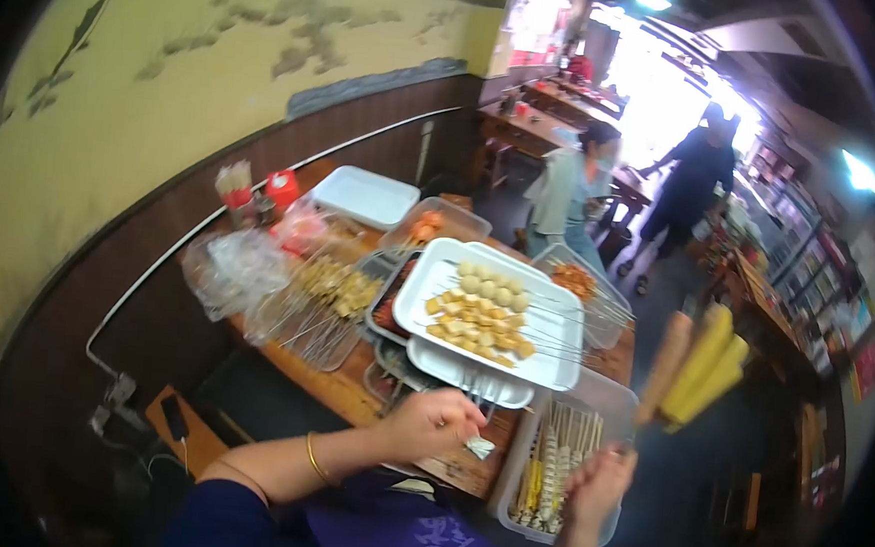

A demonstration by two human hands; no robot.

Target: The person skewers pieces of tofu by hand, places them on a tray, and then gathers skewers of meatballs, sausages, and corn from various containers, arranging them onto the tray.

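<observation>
My right hand (pixel 600 481) is closed round the thin ends of several skewers. A pinkish-brown sausage-like piece (pixel 666 366) and long yellow pieces (pixel 709 370) fan out from them, up and to the right. Curled fingers close my left hand (pixel 437 420), with a small crumpled white scrap (pixel 480 446) at the fingertips. Just beyond that hand, a white tray (pixel 418 302) carries skewers of pale balls (pixel 493 289) and golden cubes (pixel 479 328); it rests on other trays. Beside my right hand stands a clear plastic bin (pixel 515 519) with several loaded skewers (pixel 549 473) inside.
Bagged skewers (pixel 331 292), another white tray (pixel 366 197) and a red box (pixel 281 190) share the wooden table (pixel 296 370). A clear tub (pixel 609 329) holds reddish skewers. Farther off are a seated person (pixel 568 186) and a standing person in dark clothes (pixel 692 179).
</observation>
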